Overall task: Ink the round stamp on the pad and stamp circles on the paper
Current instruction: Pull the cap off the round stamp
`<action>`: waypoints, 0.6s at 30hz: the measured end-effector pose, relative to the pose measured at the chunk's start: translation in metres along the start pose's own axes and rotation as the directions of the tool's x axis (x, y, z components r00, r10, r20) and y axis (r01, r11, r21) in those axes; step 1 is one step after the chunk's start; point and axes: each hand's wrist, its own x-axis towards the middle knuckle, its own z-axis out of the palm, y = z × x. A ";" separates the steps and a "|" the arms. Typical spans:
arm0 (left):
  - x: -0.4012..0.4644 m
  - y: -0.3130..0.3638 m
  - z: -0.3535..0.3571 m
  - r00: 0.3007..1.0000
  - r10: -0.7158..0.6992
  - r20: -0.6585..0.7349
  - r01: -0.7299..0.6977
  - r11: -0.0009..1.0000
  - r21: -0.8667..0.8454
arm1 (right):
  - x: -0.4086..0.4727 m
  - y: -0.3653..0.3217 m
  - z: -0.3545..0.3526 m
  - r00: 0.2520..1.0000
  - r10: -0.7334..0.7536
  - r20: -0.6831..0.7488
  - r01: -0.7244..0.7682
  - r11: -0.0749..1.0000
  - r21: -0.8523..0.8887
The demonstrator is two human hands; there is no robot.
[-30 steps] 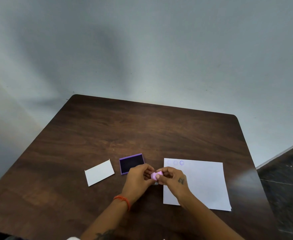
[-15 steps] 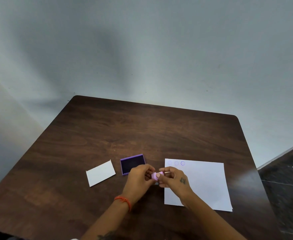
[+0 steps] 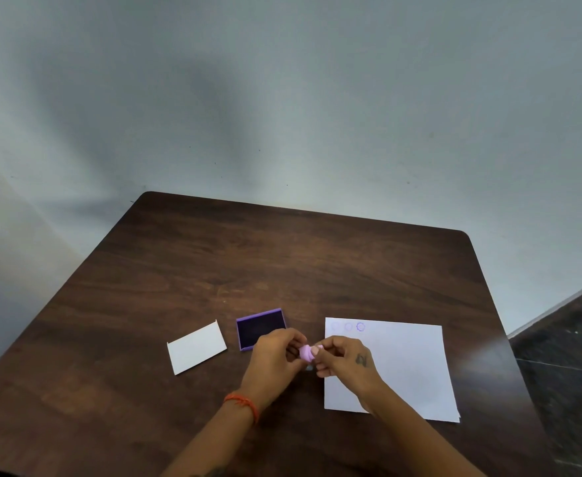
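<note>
A small pink round stamp (image 3: 306,352) is pinched between the fingertips of my left hand (image 3: 275,356) and my right hand (image 3: 346,361), just above the table between pad and paper. The purple ink pad (image 3: 261,328) lies open with its dark face up, directly behind my left hand. A white sheet of paper (image 3: 406,366) lies to the right, partly under my right hand and wrist. Three faint purple circles (image 3: 360,326) sit in a row at its far left corner, the rightmost darkest.
A small white card (image 3: 196,352) lies on the dark wooden table (image 3: 282,263) left of the pad. A grey wall rises behind the table's far edge. Dark floor shows past the table's right edge.
Both hands stay together on the stamp, with only slight finger shifts. Pad, paper and card have not moved.
</note>
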 end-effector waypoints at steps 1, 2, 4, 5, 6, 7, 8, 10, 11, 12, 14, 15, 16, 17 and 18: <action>0.000 0.000 0.000 1.000 -0.002 0.002 0.002 1.000 -0.007 | -0.001 0.000 -0.001 1.000 -0.017 0.005 0.017 1.000 0.012; 0.000 -0.001 0.000 1.000 -0.007 0.006 0.007 1.000 -0.012 | -0.002 0.000 -0.002 0.999 -0.037 0.007 0.036 0.999 0.032; 0.000 -0.005 0.000 1.000 -0.029 0.013 0.029 0.999 -0.030 | -0.003 0.000 -0.004 0.998 -0.065 -0.008 0.065 0.994 0.082; -0.001 -0.007 0.001 0.999 -0.045 0.014 0.045 0.998 -0.045 | -0.004 0.000 -0.005 0.998 -0.059 -0.020 0.061 0.993 0.106; -0.002 -0.010 0.002 0.998 -0.063 0.015 0.064 0.996 -0.062 | -0.004 0.001 -0.006 0.999 -0.035 -0.025 0.038 0.990 0.136; -0.003 -0.013 0.003 0.997 -0.080 0.017 0.081 0.994 -0.078 | -0.003 0.001 -0.007 1.000 0.005 -0.017 -0.002 0.985 0.173; -0.004 -0.016 0.004 0.995 -0.097 0.021 0.099 0.991 -0.092 | -0.003 0.001 -0.008 0.999 0.054 0.004 -0.054 0.974 0.221; -0.005 -0.021 0.008 0.991 -0.126 0.034 0.129 0.986 -0.103 | -0.003 0.000 -0.010 0.984 0.159 0.077 -0.176 0.918 0.355; -0.006 -0.023 0.010 0.990 -0.136 0.043 0.140 0.985 -0.101 | -0.003 0.000 -0.012 0.973 0.197 0.121 -0.230 0.871 0.435; -0.006 -0.025 0.012 0.988 -0.142 0.053 0.147 0.985 -0.095 | -0.004 -0.001 -0.014 0.962 0.217 0.164 -0.271 0.815 0.512; -0.007 -0.030 0.015 0.988 -0.142 0.067 0.147 0.987 -0.061 | -0.007 0.000 -0.017 0.947 0.224 0.230 -0.320 0.703 0.635; -0.007 -0.033 0.017 0.988 -0.139 0.069 0.141 0.989 -0.036 | -0.008 0.000 -0.018 0.942 0.225 0.250 -0.337 0.656 0.676; -0.007 -0.035 0.018 0.988 -0.137 0.067 0.138 0.990 -0.013 | -0.009 0.001 -0.019 0.937 0.229 0.266 -0.351 0.616 0.705; -0.008 -0.036 0.018 0.988 -0.137 0.066 0.137 0.991 0.003 | -0.010 0.001 -0.020 0.932 0.231 0.278 -0.361 0.584 0.727; -0.008 -0.037 0.019 0.989 -0.135 0.066 0.134 0.991 0.018 | -0.011 0.001 -0.020 0.930 0.230 0.287 -0.368 0.561 0.741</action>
